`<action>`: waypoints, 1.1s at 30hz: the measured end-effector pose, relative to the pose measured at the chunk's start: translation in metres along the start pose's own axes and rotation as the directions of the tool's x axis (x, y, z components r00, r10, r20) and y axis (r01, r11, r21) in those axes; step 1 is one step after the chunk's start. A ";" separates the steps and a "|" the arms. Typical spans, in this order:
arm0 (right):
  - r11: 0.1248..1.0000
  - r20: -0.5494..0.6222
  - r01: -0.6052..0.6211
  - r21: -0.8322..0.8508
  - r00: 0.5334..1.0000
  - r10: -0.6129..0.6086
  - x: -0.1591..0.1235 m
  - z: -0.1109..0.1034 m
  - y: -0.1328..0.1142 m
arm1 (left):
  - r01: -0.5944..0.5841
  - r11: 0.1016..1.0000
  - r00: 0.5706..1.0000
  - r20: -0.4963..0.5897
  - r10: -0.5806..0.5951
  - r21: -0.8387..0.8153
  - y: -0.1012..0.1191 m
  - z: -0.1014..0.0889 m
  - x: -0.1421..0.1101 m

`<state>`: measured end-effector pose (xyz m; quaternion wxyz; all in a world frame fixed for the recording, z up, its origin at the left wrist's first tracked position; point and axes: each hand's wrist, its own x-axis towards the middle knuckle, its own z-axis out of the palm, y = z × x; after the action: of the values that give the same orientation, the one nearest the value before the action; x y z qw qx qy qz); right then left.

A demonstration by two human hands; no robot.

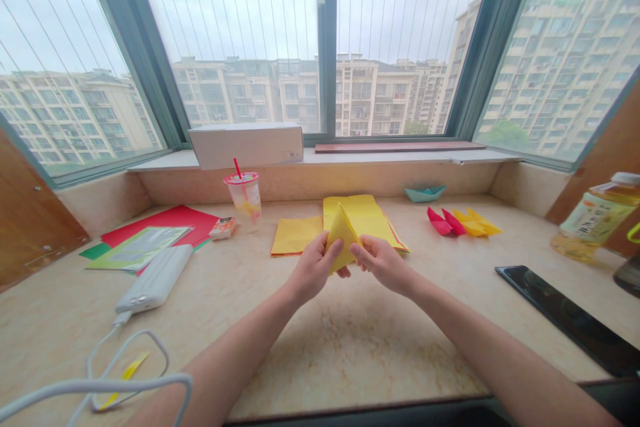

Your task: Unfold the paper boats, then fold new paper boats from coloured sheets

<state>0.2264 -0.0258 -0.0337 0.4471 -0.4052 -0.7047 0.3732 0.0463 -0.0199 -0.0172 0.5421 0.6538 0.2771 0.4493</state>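
A folded piece of yellow paper [342, 230] with a pointed top is held up over the counter, between both hands. My left hand [316, 265] grips its left side, thumb on the near face. On the other side, my right hand [383, 260] pinches the lower right edge between thumb and fingers. Just behind lie a stack of small yellow sheets [295, 235] and a larger stack of yellow paper [367, 210], partly covered by the hands and the folded piece.
On the left are red paper [165, 217], a white power bank [155, 278] with its cable, and a plastic cup [246, 200] with a straw. To the right sit a teal paper boat [425, 194], pink [445, 222] and yellow folded papers [477, 223], a phone [565, 313] and a bottle [595, 220].
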 end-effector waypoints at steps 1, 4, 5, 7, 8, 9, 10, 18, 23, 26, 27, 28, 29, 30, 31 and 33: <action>1.000 0.031 -0.006 0.007 1.000 0.006 -0.001 0.001 -0.001 | 0.005 1.000 1.000 0.016 -0.005 0.000 0.000 0.000 0.000; 1.000 0.041 0.001 0.013 0.999 -0.002 -0.002 0.001 -0.001 | 0.041 0.999 0.999 0.012 -0.041 0.028 -0.002 0.001 -0.001; 1.000 0.036 0.007 0.006 0.999 -0.008 -0.002 0.001 0.000 | 0.062 0.997 0.998 -0.001 -0.062 0.046 -0.004 0.002 -0.002; 1.000 0.044 0.017 -0.004 0.999 -0.017 -0.002 0.000 0.000 | 0.106 0.990 0.994 -0.025 -0.104 0.091 -0.006 0.003 -0.002; 1.000 0.056 0.020 -0.003 0.998 -0.020 -0.003 -0.001 0.000 | 0.123 0.986 0.992 -0.036 -0.120 0.113 -0.007 0.003 -0.003; 1.000 0.072 0.021 0.002 0.997 -0.022 -0.003 -0.001 0.000 | 0.134 0.982 0.991 -0.045 -0.129 0.132 -0.007 0.003 -0.003; 1.000 0.088 0.021 0.010 0.996 -0.022 -0.003 -0.001 -0.001 | 0.136 0.980 0.990 -0.053 -0.129 0.148 -0.007 0.003 -0.003; 0.999 0.196 0.023 0.048 0.980 -0.032 -0.004 0.003 0.001 | 0.132 0.980 0.991 -0.047 -0.127 0.149 -0.003 0.003 -0.003; 0.998 0.215 -0.004 0.057 0.976 -0.008 -0.004 0.001 0.005 | 0.149 0.978 0.989 -0.025 -0.146 0.147 0.003 0.006 -0.006; 0.993 0.214 -0.034 0.117 0.977 0.008 -0.004 0.000 0.004 | 0.174 0.963 0.979 0.072 -0.193 0.205 0.006 0.004 -0.007; 0.991 0.208 -0.044 0.128 0.978 0.016 -0.005 0.000 0.003 | 0.184 0.957 0.970 0.114 -0.213 0.223 0.007 0.003 -0.007; 0.991 0.196 -0.055 0.125 0.980 0.029 -0.005 0.000 0.002 | 0.192 0.953 0.961 0.150 -0.231 0.236 0.006 0.002 -0.007; 0.991 0.176 -0.067 0.112 0.983 0.046 -0.006 0.001 0.002 | 0.200 0.950 0.953 0.178 -0.246 0.241 0.006 0.001 -0.007; 0.992 0.156 -0.080 0.093 0.986 0.065 -0.006 0.001 0.001 | 0.208 0.948 0.946 0.196 -0.257 0.240 0.005 0.001 -0.007; 0.993 0.142 -0.094 0.074 0.986 0.082 -0.007 0.001 0.000 | 0.215 0.948 0.942 0.206 -0.265 0.236 0.005 0.000 -0.007; 0.992 0.129 -0.112 0.054 0.986 0.104 -0.008 0.001 -0.001 | 0.225 0.948 0.935 0.224 -0.275 0.223 0.006 0.000 -0.007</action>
<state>0.2271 -0.0334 -0.0356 0.3932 -0.4046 -0.6967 0.4431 0.0421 -0.0273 -0.0136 0.5597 0.7145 0.3294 0.2603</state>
